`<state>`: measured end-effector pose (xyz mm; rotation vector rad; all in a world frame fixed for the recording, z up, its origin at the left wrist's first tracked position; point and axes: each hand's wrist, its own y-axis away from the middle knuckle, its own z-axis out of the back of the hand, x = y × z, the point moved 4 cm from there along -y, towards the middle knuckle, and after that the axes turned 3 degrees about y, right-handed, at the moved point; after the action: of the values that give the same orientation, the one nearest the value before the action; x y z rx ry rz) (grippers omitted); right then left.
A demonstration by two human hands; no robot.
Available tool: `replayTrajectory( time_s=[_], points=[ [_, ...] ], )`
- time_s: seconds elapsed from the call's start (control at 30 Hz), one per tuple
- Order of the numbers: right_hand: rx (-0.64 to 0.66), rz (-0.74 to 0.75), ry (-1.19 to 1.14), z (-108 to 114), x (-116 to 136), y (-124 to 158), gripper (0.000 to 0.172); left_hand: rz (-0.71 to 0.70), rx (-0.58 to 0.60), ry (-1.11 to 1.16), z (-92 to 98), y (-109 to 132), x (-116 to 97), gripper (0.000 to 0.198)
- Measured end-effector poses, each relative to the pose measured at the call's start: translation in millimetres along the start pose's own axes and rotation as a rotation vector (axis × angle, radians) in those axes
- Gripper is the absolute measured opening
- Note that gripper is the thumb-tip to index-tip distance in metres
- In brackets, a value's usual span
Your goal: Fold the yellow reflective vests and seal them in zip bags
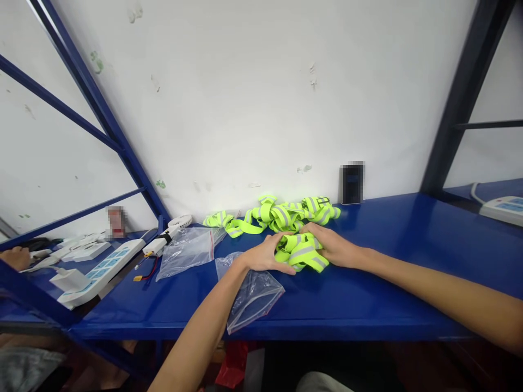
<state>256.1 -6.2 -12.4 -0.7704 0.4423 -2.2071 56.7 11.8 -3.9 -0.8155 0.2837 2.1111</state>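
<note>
A bundle of neon yellow-green strap with grey reflective stripes lies on the blue shelf between my two hands. My left hand curves around the bundle's left side, thumb toward the front. From the right, my right hand grips the same bundle, its fingers partly hidden behind it. A larger heap of matching straps rests behind, against the wall. One clear zip bag lies partly under my left forearm, and another clear bag is farther left.
On the left are a small white fan, a battery with wires and a white power strip. A blurred dark object stands by the wall. Another person's hand shows at the far left. Metal posts flank the shelf.
</note>
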Motion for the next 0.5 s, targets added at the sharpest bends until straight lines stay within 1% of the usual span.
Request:
replayTrajectory(
  time_s=[0.03, 0.1, 0.17, 0.23, 0.27, 0.33, 0.4, 0.43, 0.5],
  points=[
    [0.021, -0.016, 0.008, -3, 0, 1, 0.033, 0.0, -0.001, -0.036, -2.5, 0, 2, 0.11],
    [0.058, -0.061, 0.039, -6, 1, 3, 0.039, -0.01, -0.038, -0.08, -7.0, -1, 6, 0.12],
    [0.097, -0.088, 0.075, -6, 4, 2, 0.046, -0.03, -0.115, -0.091, -8.9, -3, 8, 0.121],
    [0.167, -0.058, 0.063, -1, 10, 0, 0.052, -0.066, -0.202, -0.094, -7.8, -5, 7, 0.114],
    [0.215, -0.031, 0.029, 3, 14, -1, 0.054, -0.088, -0.233, -0.098, -6.5, -5, 5, 0.105],
    [0.312, -0.009, -0.065, 12, 21, -2, 0.058, -0.114, -0.262, -0.101, -3.8, -7, 3, 0.077],
    [0.39, -0.071, -0.146, 20, 26, -1, 0.061, -0.108, -0.268, -0.093, -1.5, -8, 3, 0.046],
    [0.416, -0.115, -0.175, 22, 27, 1, 0.062, -0.102, -0.276, -0.088, -0.5, -8, 3, 0.036],
    [0.438, -0.192, -0.194, 21, 29, 6, 0.069, -0.11, -0.303, -0.086, 1.1, -8, 2, 0.027]
  ],
)
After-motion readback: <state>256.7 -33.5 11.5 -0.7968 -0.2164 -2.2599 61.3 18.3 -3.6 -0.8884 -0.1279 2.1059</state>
